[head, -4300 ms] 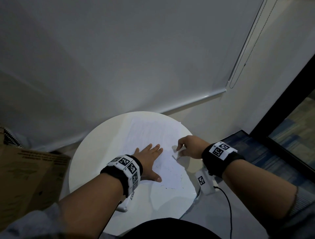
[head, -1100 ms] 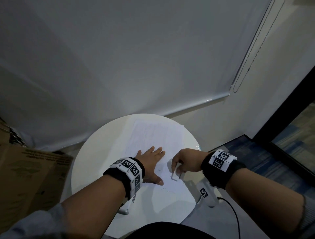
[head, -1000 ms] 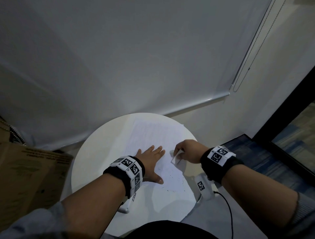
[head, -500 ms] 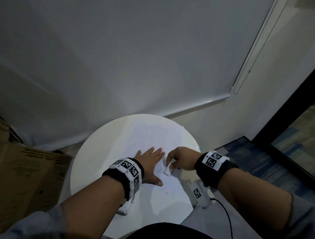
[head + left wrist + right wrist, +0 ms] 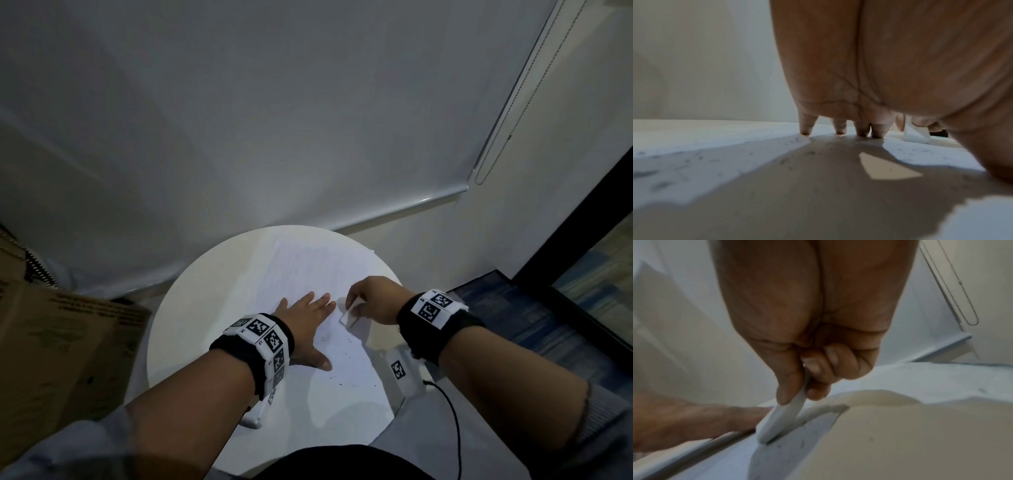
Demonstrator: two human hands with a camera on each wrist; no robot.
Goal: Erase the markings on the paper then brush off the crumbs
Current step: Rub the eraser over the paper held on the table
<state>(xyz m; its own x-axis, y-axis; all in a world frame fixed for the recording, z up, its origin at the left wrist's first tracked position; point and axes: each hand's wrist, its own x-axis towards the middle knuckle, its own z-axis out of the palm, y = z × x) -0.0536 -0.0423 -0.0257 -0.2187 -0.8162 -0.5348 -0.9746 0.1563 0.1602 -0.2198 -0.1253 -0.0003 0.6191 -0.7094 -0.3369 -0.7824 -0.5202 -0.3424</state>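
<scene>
A white sheet of paper lies on the round white table, with faint markings and dark crumbs scattered on its near part. My left hand lies flat on the paper, fingers straight and spread; its fingertips press the sheet. My right hand pinches a white eraser between thumb and fingers, just right of the left fingertips. The eraser stands tilted with its lower end on the paper. It also shows past the left fingers as a white block.
A cardboard box stands left of the table. A roller blind hangs behind it, with a bead cord at the right. A black cable runs down from my right wrist. Dark carpet lies to the right.
My right hand with the eraser has rubbed back and forth on the paper, now a little farther up and right than half a second ago. The left hand stays pressed flat.
</scene>
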